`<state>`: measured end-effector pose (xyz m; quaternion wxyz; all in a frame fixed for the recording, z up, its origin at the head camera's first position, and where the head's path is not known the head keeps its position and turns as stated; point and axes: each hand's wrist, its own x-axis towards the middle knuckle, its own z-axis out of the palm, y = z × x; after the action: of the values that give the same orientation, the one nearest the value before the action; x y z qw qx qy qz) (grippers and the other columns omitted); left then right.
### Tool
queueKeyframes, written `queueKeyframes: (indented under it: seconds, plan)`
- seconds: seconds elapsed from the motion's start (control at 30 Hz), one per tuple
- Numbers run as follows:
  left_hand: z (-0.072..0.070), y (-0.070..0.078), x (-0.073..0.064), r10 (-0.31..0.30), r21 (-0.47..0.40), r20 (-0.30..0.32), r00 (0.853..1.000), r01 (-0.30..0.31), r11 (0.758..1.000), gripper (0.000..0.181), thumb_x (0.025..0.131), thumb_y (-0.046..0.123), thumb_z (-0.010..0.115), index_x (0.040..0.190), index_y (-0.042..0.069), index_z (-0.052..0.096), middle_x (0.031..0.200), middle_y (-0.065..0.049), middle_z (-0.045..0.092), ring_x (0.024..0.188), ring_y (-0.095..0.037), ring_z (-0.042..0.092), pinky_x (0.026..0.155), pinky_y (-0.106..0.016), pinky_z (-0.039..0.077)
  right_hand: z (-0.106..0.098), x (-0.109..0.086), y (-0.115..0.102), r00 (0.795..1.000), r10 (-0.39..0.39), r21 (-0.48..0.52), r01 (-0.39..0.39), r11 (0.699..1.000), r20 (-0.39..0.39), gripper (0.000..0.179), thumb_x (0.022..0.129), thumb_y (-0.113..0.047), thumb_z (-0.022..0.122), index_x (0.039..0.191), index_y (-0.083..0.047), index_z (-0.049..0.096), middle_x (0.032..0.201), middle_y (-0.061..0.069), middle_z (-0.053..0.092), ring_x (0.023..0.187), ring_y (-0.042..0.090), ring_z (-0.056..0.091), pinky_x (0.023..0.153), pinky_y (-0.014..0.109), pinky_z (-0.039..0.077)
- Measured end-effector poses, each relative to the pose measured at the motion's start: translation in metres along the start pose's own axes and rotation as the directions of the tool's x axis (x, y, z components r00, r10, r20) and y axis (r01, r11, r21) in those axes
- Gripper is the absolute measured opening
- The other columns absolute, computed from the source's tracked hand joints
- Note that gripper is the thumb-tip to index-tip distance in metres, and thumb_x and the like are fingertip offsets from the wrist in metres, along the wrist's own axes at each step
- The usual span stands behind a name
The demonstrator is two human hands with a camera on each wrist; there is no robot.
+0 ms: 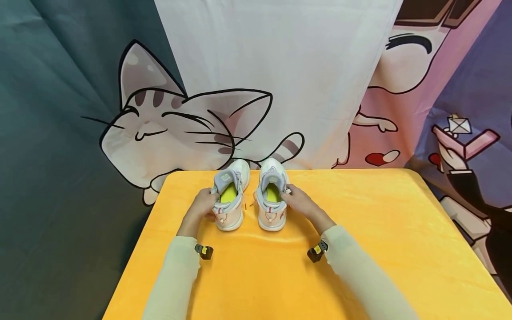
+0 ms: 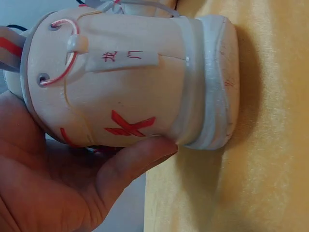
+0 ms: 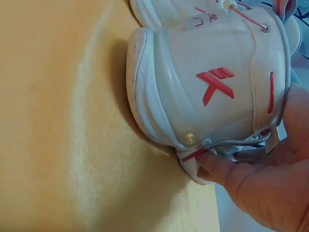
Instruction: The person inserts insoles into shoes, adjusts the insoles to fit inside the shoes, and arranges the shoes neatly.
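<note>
Two white sneakers stand side by side on the yellow table, heels towards me and toes pointing away. My left hand (image 1: 203, 203) grips the outer side of the left sneaker (image 1: 229, 220) near its collar. In the left wrist view its thumb (image 2: 130, 162) lies along that side, below a red mark. On the other side my right hand (image 1: 301, 201) holds the outer side of the right sneaker (image 1: 272, 218). The right wrist view shows the fingers (image 3: 224, 169) at the side of this sneaker (image 3: 193, 87). Lime-yellow insoles show inside both sneakers.
The table (image 1: 256, 275) has a yellow cloth cover, and both toes reach its far edge. Behind it hangs a curtain (image 1: 288, 58) printed with a cartoon cat. Thin laces hang in the narrow gap between the sneakers. A small black device sits on each wrist.
</note>
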<state>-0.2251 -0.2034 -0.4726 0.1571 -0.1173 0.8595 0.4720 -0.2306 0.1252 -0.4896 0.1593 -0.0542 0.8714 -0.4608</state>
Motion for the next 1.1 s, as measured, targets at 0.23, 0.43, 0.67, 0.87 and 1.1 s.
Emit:
queueKeyframes:
  seconds: [0.23,0.43,0.67,0.87,1.1]
  plan:
    - [-0.008,0.002,-0.006,0.005,-0.111,0.152,0.988,0.013,0.994,0.049,0.103,0.016,0.044,0.144,-0.010,0.044,0.104,-0.019,0.063,0.068,-0.022,0.068,0.056,-0.039,0.062,0.005,-0.002,-0.005,0.999,0.032,0.045,-0.030,0.999,-0.044,0.064,0.101,-0.033,0.049,0.157,-0.003,0.037,0.153,0.021,0.050,0.129,0.035,0.051,0.113,0.053,0.042]
    - [-0.001,0.002,-0.010,0.053,-0.214,0.131,0.990,-0.024,0.977,0.045,0.104,0.011,0.044,0.140,-0.015,0.047,0.083,-0.014,0.065,0.051,-0.017,0.066,0.047,-0.033,0.058,0.009,0.000,-0.006,0.995,0.049,0.097,-0.040,0.994,-0.092,0.056,0.105,-0.030,0.048,0.153,-0.004,0.042,0.153,0.020,0.050,0.133,0.033,0.049,0.113,0.050,0.042]
    - [0.020,0.006,-0.016,0.078,-0.245,0.055,0.995,-0.062,0.967,0.038,0.105,0.011,0.045,0.133,-0.013,0.055,0.080,-0.013,0.063,0.049,-0.017,0.065,0.047,-0.035,0.059,0.011,-0.003,-0.013,0.993,0.031,0.153,-0.013,0.988,-0.116,0.048,0.104,-0.018,0.046,0.148,0.001,0.047,0.143,0.022,0.056,0.117,0.032,0.053,0.092,0.039,0.048]
    - [0.034,0.010,-0.025,0.104,-0.229,0.006,0.995,-0.100,0.968,0.036,0.103,0.011,0.048,0.130,-0.010,0.060,0.083,-0.017,0.065,0.048,-0.020,0.064,0.048,-0.039,0.059,0.009,-0.009,-0.020,0.993,0.038,0.238,-0.009,0.971,-0.115,0.048,0.104,-0.012,0.043,0.149,0.004,0.045,0.136,0.024,0.057,0.099,0.028,0.057,0.075,0.033,0.050]
    - [0.047,0.017,-0.036,0.143,-0.199,-0.002,0.990,-0.140,0.970,0.035,0.102,0.013,0.051,0.129,-0.006,0.062,0.087,-0.019,0.068,0.049,-0.021,0.065,0.051,-0.041,0.060,-0.004,-0.022,-0.015,0.995,0.042,0.275,-0.014,0.961,-0.094,0.049,0.108,-0.014,0.037,0.153,0.003,0.041,0.139,0.024,0.055,0.100,0.028,0.057,0.075,0.031,0.050]
